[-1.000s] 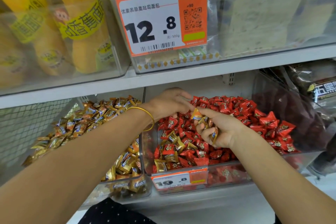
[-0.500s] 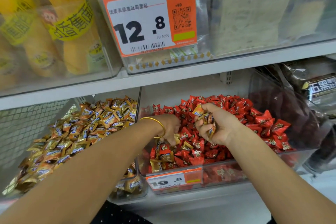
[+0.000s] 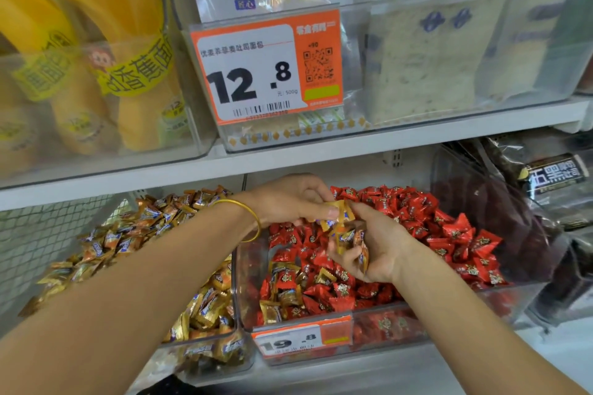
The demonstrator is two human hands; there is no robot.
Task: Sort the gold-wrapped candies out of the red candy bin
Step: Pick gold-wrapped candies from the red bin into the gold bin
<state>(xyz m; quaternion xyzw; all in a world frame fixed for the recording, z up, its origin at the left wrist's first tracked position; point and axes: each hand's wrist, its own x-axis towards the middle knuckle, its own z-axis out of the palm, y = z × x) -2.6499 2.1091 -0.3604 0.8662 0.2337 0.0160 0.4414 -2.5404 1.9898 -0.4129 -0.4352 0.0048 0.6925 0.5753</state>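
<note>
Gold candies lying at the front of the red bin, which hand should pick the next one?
Probably left: the left hand pinches only one gold candy, while the right hand cups a handful; the strays lie front-left.

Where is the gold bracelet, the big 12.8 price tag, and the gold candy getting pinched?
gold bracelet [image 3: 257, 222]: head view, on the band's outer curve by the wrist.
price tag [image 3: 247, 74]: head view, on its white part by the big numbers.
gold candy [image 3: 345, 212]: head view, on its wrapper beside the thumb tip.
</note>
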